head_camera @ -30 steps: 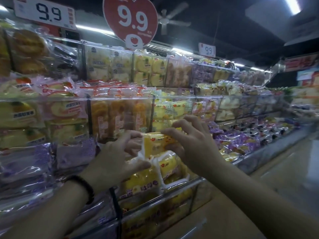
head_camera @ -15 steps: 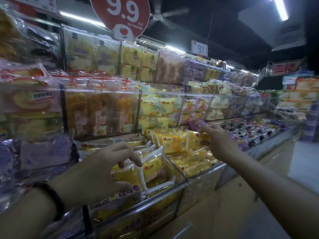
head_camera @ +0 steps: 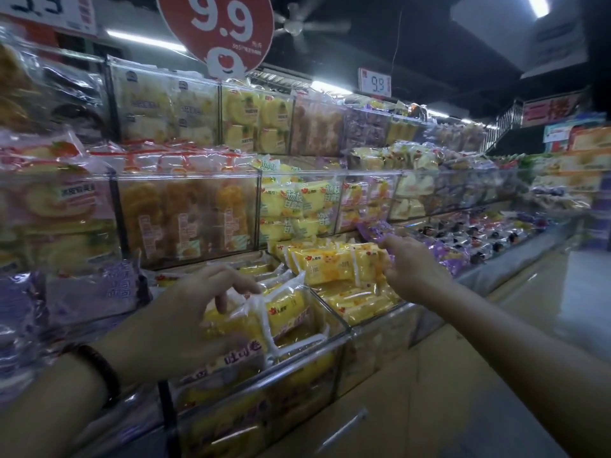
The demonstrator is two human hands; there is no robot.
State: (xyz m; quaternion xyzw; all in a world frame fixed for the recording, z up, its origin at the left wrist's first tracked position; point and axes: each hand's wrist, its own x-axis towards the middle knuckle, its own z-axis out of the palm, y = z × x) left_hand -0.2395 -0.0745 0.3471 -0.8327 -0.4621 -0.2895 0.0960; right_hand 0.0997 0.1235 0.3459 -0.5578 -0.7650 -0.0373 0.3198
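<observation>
My right hand (head_camera: 413, 272), 1 o'clock, fingers clamped on yellow packet (head_camera: 334, 262) to square its row; left hand (head_camera: 185, 319), fingers apart, steadies front packet (head_camera: 286, 305).

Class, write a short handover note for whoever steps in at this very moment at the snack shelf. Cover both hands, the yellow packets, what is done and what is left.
Left hand: its fingers are curled over the loose packets in the near bin. It is unclear whether it grips one.
Right hand: it pinches the end of a yellow packet in the next bin.
Done: several yellow packets stand side by side in that next bin.
Left: probably seat the pinched packet in line and let go, then straighten the loose packets under the left hand.
</observation>
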